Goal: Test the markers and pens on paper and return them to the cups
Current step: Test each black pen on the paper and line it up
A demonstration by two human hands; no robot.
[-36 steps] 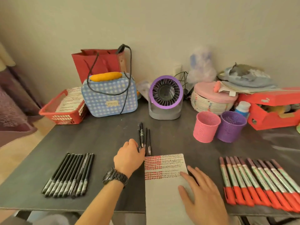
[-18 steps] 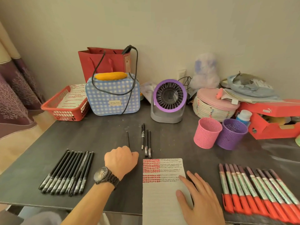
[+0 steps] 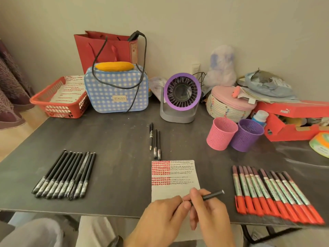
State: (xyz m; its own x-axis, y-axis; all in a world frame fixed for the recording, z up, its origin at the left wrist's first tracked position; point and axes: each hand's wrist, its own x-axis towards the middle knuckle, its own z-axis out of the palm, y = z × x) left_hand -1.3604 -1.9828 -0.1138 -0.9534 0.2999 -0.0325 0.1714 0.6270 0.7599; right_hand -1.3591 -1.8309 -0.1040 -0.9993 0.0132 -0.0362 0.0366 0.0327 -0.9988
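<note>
The hands meet over the near edge of the paper [image 3: 175, 175]: the right hand [image 3: 210, 211] curls its fingers round the barrel of a black pen [image 3: 212, 195], and the left hand [image 3: 160, 216] pinches that pen's near end. The pen's far end points right, above the table [image 3: 115, 157]. The pink cup [image 3: 221, 133] and purple cup [image 3: 246, 134] stand side by side at the back right, well apart from the hands

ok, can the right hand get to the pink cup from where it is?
Probably yes. The right hand and left hand both grip a black pen over the paper; only paper and bare table lie between the right hand and the pink cup, with the red markers off to the right.
</note>
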